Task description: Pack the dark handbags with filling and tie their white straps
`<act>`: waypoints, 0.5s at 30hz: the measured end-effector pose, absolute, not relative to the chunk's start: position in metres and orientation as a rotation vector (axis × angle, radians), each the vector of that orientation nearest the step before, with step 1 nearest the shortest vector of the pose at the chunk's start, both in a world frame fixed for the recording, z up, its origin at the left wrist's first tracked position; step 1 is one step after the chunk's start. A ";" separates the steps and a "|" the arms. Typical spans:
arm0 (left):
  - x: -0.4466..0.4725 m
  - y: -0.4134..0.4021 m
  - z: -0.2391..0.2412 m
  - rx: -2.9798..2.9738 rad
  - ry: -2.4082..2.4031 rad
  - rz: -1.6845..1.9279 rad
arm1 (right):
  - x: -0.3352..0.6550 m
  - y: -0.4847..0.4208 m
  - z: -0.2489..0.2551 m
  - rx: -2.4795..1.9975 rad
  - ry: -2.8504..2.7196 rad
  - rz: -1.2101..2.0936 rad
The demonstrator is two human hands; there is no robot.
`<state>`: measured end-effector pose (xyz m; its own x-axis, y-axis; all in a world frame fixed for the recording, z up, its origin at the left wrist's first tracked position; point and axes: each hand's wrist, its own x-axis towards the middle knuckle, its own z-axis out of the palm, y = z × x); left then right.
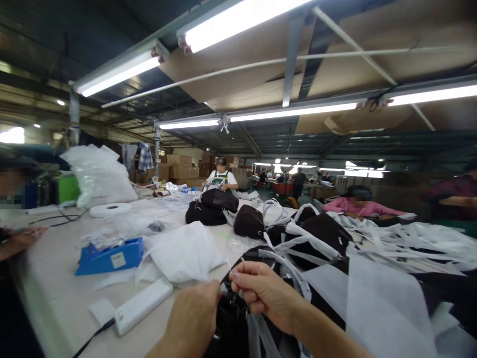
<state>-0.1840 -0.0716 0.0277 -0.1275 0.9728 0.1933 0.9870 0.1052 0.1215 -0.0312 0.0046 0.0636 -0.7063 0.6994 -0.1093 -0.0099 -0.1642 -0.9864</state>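
Note:
My left hand point(192, 318) grips a black bag point(233, 323) at the near edge of the white table point(55, 278). My right hand point(263, 293) pinches a thin clear plastic tag point(228, 266) just above the bag, fingers closed on it. White fabric straps point(294, 276) trail from the bag to the right. A crumpled white cloth bag point(184, 253) lies just beyond my left hand.
A white power strip point(143, 304) with a black cord and a blue tape dispenser point(110, 256) lie left of my hands. More black bags point(212, 206) and white straps point(417, 238) pile across the table. Other people work at the left edge, far end and right side.

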 end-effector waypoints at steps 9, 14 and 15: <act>-0.181 -0.072 0.023 -2.015 -2.328 -0.430 | -0.053 -0.008 0.074 -1.082 -1.750 1.750; -0.181 -0.072 0.027 -2.051 -2.356 -0.352 | -0.056 -0.007 0.068 -1.125 -1.745 1.740; -0.181 -0.072 0.027 -2.051 -2.361 -0.349 | -0.057 -0.007 0.066 -1.128 -1.730 1.728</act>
<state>-0.1814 -0.0717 0.0275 -0.1505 0.9786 0.1403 0.9774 0.1260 0.1699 -0.0575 -0.0073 0.0665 -0.5676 0.7900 -0.2321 0.2329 -0.1163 -0.9655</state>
